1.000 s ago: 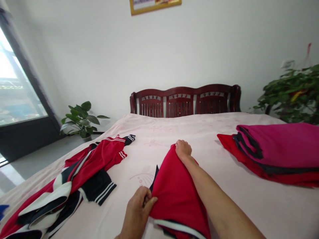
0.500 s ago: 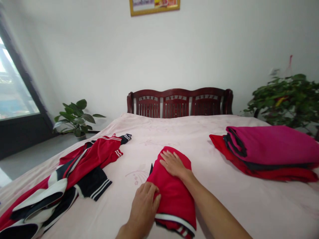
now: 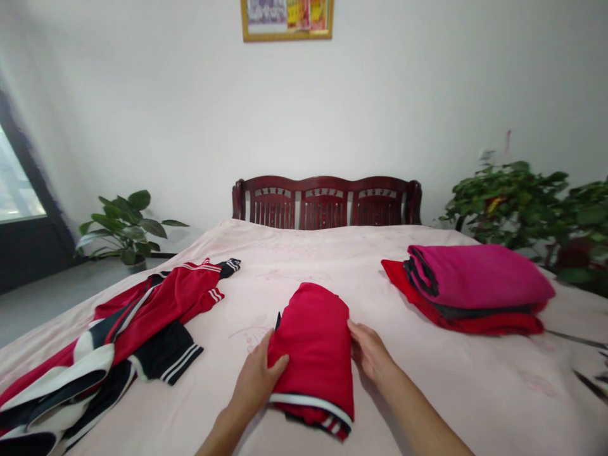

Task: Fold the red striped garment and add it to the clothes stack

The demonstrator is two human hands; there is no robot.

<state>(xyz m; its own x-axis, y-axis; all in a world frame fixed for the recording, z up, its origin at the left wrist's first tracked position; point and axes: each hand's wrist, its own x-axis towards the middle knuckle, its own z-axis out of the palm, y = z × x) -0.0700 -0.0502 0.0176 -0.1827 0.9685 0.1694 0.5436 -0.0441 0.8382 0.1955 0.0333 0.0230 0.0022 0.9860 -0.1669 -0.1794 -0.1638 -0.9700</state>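
Note:
A folded red jacket with a white band and dark trim at its near end lies on the bed in front of me. My left hand grips its left side, thumb on top and fingers along the edge. At the right edge, my right hand takes hold with the thumb near the top and the other fingers partly hidden by the cloth. Over to the left, red, navy and white clothes with striped cuffs lie loosely heaped. On the right rests a folded stack with a magenta garment above dark and red cloth.
The pale pink bedsheet covers the bed up to a dark red wooden headboard. Potted plants stand at the left and right. A framed picture hangs on the wall.
My right hand has moved from lying flat on top of the jacket to its right edge. My left hand has slid up along the left side. The view has shifted slightly right.

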